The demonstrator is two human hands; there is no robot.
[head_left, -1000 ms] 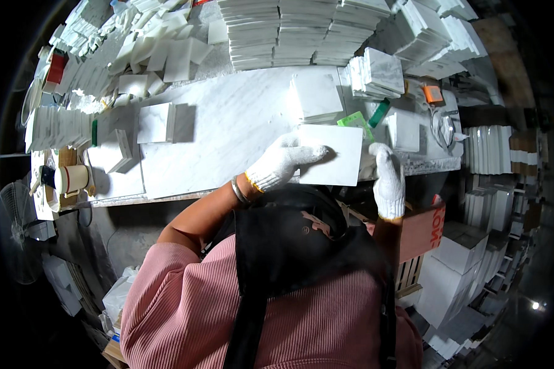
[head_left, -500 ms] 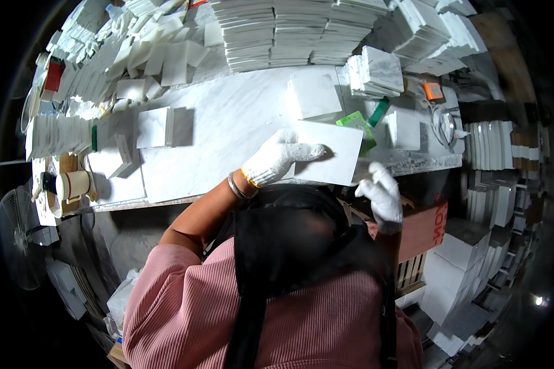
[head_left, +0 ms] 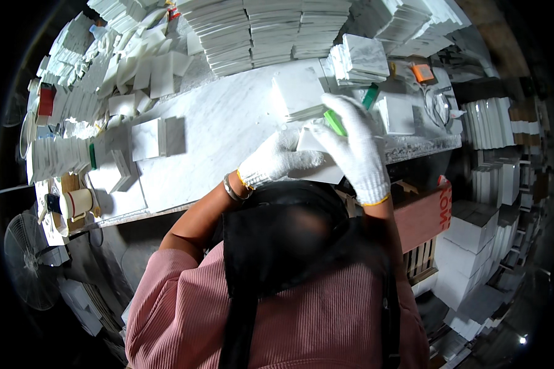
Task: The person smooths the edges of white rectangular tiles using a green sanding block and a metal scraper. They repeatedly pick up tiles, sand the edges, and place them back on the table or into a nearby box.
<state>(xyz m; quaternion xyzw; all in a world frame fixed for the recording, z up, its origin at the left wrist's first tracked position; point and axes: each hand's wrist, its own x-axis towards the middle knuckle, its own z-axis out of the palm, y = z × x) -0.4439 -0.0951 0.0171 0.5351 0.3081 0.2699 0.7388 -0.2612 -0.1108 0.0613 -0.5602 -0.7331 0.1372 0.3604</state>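
Note:
My left hand [head_left: 276, 161], in a white knitted glove, grips a square white tile [head_left: 325, 171] by its left side, thumb across its face. The tile is held up at the bench's near edge. Over its right part reaches my right hand [head_left: 353, 147], also gloved, its thumb and fingers apart. Whether the right fingers touch the tile cannot be made out. Between thumb and fingers shows a bright green piece [head_left: 335, 122] lying on the bench behind. Just beyond the hands is a short stack of white tiles [head_left: 298, 92].
Tall tile stacks [head_left: 249, 34] line the back of the marble bench [head_left: 209, 129]. Loose tile pieces [head_left: 148, 67] are heaped at the far left. To the right lie a dark green block [head_left: 370, 96], more tiles [head_left: 396, 115] and an orange object [head_left: 422, 72]. A fan [head_left: 29, 261] stands low left.
My right hand has come up and left from beside the tile to over it, covering part of it. The left hand keeps its hold. The whole view has shifted slightly.

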